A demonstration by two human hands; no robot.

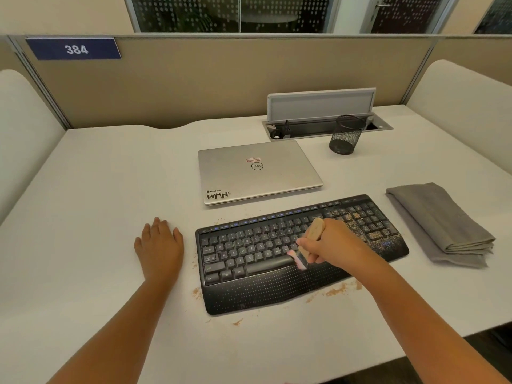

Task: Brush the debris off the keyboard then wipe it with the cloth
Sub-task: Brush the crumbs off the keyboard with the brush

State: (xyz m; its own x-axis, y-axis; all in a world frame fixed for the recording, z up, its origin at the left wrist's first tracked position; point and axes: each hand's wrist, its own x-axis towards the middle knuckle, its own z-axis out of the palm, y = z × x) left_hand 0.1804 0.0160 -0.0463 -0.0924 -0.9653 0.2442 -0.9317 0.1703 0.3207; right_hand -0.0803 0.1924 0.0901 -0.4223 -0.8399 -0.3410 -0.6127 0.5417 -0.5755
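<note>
A black keyboard lies on the white desk. Brown debris covers its right-hand keys, and more crumbs lie on the desk along its front edge. My right hand grips a small wooden-handled brush, its pale bristles touching the keys just right of the space bar. My left hand rests flat on the desk to the left of the keyboard, fingers straight, holding nothing. A folded grey cloth lies to the right of the keyboard.
A closed silver laptop sits behind the keyboard. A black mesh pen cup stands at the back right beside an open cable tray. A beige partition walls the desk's far side.
</note>
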